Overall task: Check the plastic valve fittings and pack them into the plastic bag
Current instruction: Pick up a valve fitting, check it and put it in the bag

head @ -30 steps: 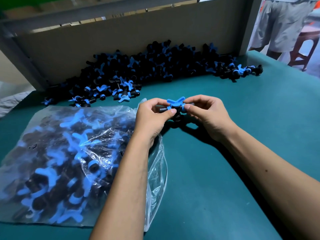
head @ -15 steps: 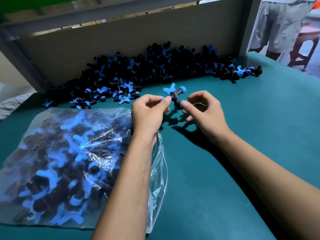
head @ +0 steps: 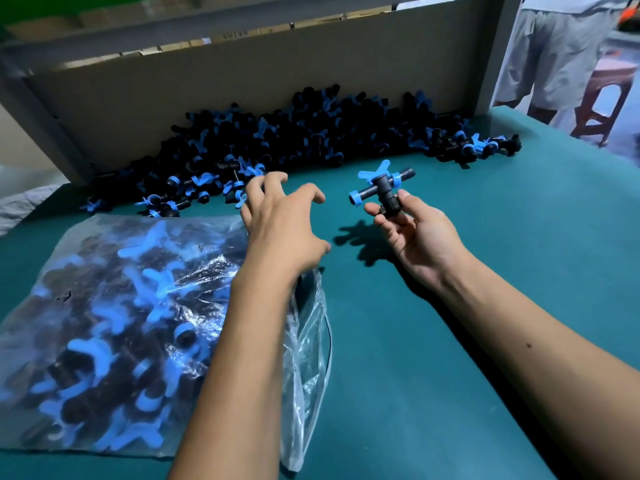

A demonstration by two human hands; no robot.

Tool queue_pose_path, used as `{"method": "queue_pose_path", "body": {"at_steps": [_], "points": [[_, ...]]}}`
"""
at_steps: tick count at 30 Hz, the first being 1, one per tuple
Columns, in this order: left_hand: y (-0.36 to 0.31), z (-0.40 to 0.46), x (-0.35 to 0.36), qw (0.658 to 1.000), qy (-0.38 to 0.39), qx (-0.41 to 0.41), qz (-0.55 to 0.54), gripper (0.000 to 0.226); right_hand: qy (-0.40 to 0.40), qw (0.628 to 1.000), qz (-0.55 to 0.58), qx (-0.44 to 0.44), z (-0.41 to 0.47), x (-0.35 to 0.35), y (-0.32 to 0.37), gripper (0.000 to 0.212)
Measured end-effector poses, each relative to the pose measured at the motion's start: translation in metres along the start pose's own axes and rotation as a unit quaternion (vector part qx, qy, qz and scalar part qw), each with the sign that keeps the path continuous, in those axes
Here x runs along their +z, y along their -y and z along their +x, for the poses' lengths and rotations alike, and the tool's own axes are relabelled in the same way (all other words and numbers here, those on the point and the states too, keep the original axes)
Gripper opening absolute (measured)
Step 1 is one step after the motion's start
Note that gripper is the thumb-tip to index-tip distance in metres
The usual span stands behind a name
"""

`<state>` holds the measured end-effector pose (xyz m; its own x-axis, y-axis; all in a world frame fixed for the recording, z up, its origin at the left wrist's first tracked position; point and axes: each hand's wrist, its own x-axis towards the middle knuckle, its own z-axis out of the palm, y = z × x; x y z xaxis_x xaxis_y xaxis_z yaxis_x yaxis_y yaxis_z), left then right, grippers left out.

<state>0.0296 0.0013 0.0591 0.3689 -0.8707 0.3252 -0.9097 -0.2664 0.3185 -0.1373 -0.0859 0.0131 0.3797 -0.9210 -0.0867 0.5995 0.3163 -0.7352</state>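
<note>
Head view: the right hand's fingertips [head: 372,211] and thumb pinch the short black stem of one valve fitting [head: 381,187], lifting it off the table where its whole body can be looked over, which suits the checking step. Its long axis, the black tube with blue collars, runs from lower left to upper right, the blue butterfly handle pointing up and away from the person. The right hand [head: 412,233] sits palm-up beneath it, well above the green table [head: 450,341]. The left hand [head: 284,220] holds nothing; its fingers are spread and loosely bent, reaching toward the near edge of the loose pile of fittings [head: 294,140] heaped against the cardboard wall [head: 207,81], probably for another piece. Under the left forearm lies the plastic bag [head: 121,306], already holding many fittings, its mouth facing right, toward the hands.
</note>
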Motion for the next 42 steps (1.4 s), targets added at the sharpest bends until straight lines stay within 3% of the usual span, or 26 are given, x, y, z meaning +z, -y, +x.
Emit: {"method": "queue_pose_path", "body": {"at_steps": [4,8,10,17,20,21,23,27,29,31,33,36,39,42], "points": [[0.001,-0.005,-0.005,0.998,0.055,-0.015,-0.015,0.076,-0.003,1.000,0.006,0.016,0.003,-0.002,0.000,0.019],[0.011,0.001,-0.012,0.992,0.000,-0.004,-0.129,0.071,0.059,0.994,-0.091,-0.024,0.000,-0.004,-0.002,0.009],[0.017,0.007,-0.015,0.975,-0.032,0.003,-0.222,0.073,0.107,0.978,-0.162,-0.072,-0.005,0.000,-0.005,0.014],[0.006,0.011,-0.036,0.882,-0.099,0.040,-0.459,0.071,0.241,0.854,-0.416,-0.202,-0.031,0.044,-0.028,0.023],[-0.005,0.010,-0.039,0.870,-0.111,0.063,-0.476,0.071,0.288,0.782,-0.467,-0.296,-0.041,0.069,-0.048,0.015],[-0.007,0.009,-0.038,0.873,-0.109,0.068,-0.470,0.070,0.281,0.774,-0.476,-0.309,-0.045,0.077,-0.057,0.025],[-0.011,0.006,-0.033,0.887,-0.102,0.082,-0.443,0.069,0.251,0.796,-0.477,-0.276,-0.050,0.090,-0.069,0.037],[-0.011,0.006,-0.022,0.911,-0.088,0.056,-0.399,0.064,0.272,0.798,-0.484,-0.235,-0.041,0.082,-0.070,0.028],[-0.006,0.008,-0.017,0.916,-0.089,0.013,-0.391,0.062,0.259,0.842,-0.412,-0.232,-0.033,0.072,-0.068,0.031],[-0.001,0.008,-0.013,0.924,-0.098,-0.033,-0.369,0.057,0.171,0.887,-0.361,-0.233,-0.023,0.065,-0.064,0.038],[0.007,0.007,-0.010,0.927,-0.114,-0.088,-0.346,0.051,0.058,0.893,-0.371,-0.250,-0.005,0.062,-0.058,0.041],[0.021,0.007,-0.008,0.912,-0.132,-0.199,-0.332,0.045,-0.027,0.852,-0.464,-0.241,0.031,0.064,-0.052,0.034],[0.036,0.006,-0.007,0.896,-0.137,-0.253,-0.338,0.041,0.014,0.771,-0.601,-0.210,0.067,0.076,-0.056,0.016],[0.041,0.008,-0.005,0.894,-0.142,-0.260,-0.336,0.038,0.098,0.638,-0.744,-0.173,0.096,0.097,-0.067,0.060]]}}
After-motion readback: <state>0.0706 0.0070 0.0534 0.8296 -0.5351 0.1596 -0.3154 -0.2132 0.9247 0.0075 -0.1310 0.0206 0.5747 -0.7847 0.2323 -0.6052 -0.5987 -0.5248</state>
